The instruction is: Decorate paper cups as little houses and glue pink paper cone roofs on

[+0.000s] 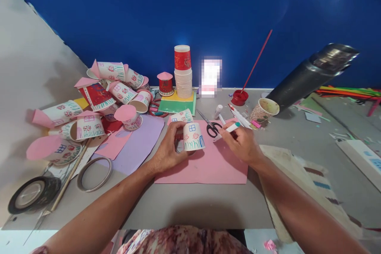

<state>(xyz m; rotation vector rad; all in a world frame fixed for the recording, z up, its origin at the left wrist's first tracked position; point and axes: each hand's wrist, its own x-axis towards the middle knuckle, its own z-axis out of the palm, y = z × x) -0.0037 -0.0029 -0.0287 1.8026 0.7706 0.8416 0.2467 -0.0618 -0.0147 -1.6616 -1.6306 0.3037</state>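
Note:
My left hand (pixel 170 147) is wrapped round a white paper cup (pixel 194 136) drawn with a blue window, red flowers and green grass, held over a pink paper sheet (pixel 205 168). In my right hand (pixel 240 143) is a white marker (pixel 228 130) with a teal end, pinched between the fingers. Just behind the held cup lies another decorated cup (pixel 183 116). Black-handled scissors (pixel 213 129) rest between my hands, on the far part of the pink sheet. More white markers (pixel 239 117) lie beyond my right hand.
Decorated cups with pink cone roofs (pixel 89 124) are heaped at the left, near tape rolls (pixel 95 174). A stack of cups (pixel 183 83) stands at the back. At the right are a used cup (pixel 264 110), a dark flask (pixel 300 83) and a cloth (pixel 279 166).

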